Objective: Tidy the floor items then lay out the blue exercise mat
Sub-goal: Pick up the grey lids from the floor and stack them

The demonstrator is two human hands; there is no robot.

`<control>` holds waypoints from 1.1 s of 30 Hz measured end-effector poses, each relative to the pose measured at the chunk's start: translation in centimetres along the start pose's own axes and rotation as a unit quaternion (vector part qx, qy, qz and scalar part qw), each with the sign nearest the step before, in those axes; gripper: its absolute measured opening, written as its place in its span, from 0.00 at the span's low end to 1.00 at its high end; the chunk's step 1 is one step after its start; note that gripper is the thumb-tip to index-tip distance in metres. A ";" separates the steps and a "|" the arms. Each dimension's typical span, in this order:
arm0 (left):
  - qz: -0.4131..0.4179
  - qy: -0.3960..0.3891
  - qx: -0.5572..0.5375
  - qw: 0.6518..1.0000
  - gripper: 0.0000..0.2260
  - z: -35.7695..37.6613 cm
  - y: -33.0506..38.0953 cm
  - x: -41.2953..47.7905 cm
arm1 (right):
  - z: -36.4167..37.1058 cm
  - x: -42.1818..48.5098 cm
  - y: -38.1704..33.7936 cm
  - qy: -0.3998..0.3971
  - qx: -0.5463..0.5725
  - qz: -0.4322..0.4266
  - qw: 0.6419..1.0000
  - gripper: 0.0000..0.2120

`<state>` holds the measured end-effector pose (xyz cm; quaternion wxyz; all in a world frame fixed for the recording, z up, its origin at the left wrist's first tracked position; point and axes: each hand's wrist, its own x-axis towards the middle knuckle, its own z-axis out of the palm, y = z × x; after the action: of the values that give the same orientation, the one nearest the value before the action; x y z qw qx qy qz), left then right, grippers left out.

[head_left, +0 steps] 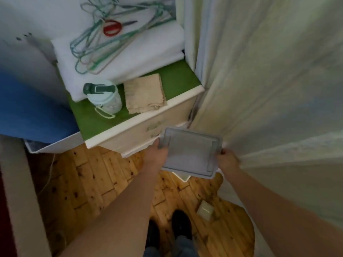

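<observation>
The left hand (pixel 159 155) and right hand (pixel 227 158) each grip one side edge of the grey plastic tray (pixel 189 151). The tray is held over the wooden floor (pixel 89 179), just in front of the drawer unit (pixel 137 135). On the unit's green top, near the front edge, stand a lidded jug (pixel 104 98) and a folded beige cloth (pixel 144 93). Hangers (pixel 89 52) and red scissors (pixel 107 32) lie toward the rear. A curtain (pixel 269 89) touches the right hand.

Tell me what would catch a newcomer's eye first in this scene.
Dead centre, the left hand and the right hand grip a flat grey plastic container by its sides above the wooden floor. Behind it stands a green-topped cabinet bearing a pale bottle and a folded beige cloth. At the top, red-handled scissors lie on a tangle of wire hangers.
</observation>
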<state>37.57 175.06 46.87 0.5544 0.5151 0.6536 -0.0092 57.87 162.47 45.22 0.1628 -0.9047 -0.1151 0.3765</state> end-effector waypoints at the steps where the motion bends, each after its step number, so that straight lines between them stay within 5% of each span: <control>1: 0.012 -0.014 0.019 1.000 0.30 1.5 -0.9 2.9 | 2.1 2.4 1.6 0.014 0.005 0.011 1.000 0.14; 9: 0.125 -0.068 0.145 0.979 0.26 12.0 -5.6 19.5 | 13.1 16.0 11.3 0.100 0.079 0.052 0.990 0.14; 17: 0.200 -0.059 0.067 0.976 0.30 19.5 -7.6 26.9 | 17.6 23.9 15.4 0.158 0.155 0.042 0.974 0.18; 23: 0.157 -0.063 0.050 0.984 0.38 20.7 -7.9 30.1 | 19.4 25.3 15.8 0.181 0.173 -0.003 0.968 0.18; 30: 0.138 -0.072 0.084 0.984 0.38 20.6 -9.1 32.3 | 23.1 25.7 16.9 0.038 0.263 0.072 0.961 0.19; 33: 0.084 -0.047 0.101 0.990 0.33 20.4 -8.6 34.5 | 24.6 26.9 15.7 -0.022 0.401 0.152 0.903 0.22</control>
<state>51.25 182.03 8.88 0.5288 0.6203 0.5768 -0.0528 60.12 162.02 5.56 0.4495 -0.7612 0.1809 0.4311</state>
